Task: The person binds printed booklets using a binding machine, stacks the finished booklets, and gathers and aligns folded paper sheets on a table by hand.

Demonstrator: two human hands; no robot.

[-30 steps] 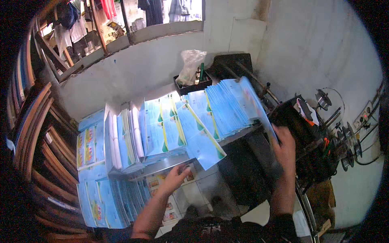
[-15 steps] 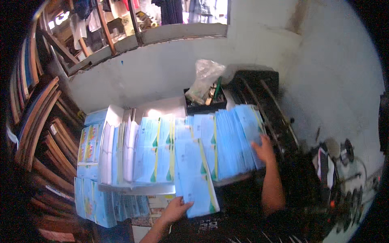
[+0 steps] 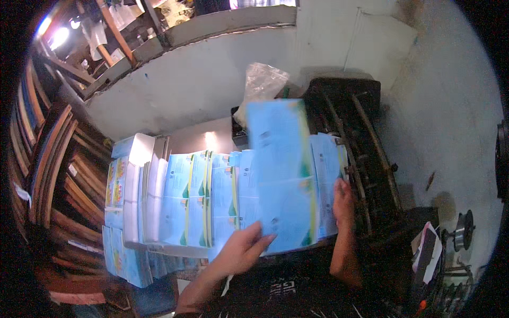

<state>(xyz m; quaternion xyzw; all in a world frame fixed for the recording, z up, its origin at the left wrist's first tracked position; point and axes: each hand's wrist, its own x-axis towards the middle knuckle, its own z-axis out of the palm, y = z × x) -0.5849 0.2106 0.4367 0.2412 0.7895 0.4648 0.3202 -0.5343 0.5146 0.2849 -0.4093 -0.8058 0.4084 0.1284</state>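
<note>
My left hand [image 3: 245, 248] pinches the lower left edge of a blue printed sheet [image 3: 283, 180] with a yellow and green border. The sheet is raised in front of a row of similar blue printed sheets [image 3: 180, 212], hiding part of them. At the right end of that row, my right hand [image 3: 343, 204] is closed at the edge of the last blue sheets [image 3: 326, 159]; its fingertips are partly blurred. Rolled or folded white paper [image 3: 155, 199] stands at the row's left end.
More printed stacks [image 3: 127, 259] lie at the left, beside racks of wooden-edged frames [image 3: 50, 164]. Behind the row are a clear plastic bag [image 3: 260, 85] on a black box and a dark machine with metal rails [image 3: 366, 138]. Spools [image 3: 465, 230] hang on the right wall.
My left hand has raised the sheet up and to the right, off the row. My right hand remains by the row's right end, its fingers drawn closer together. The view has shifted slightly.
</note>
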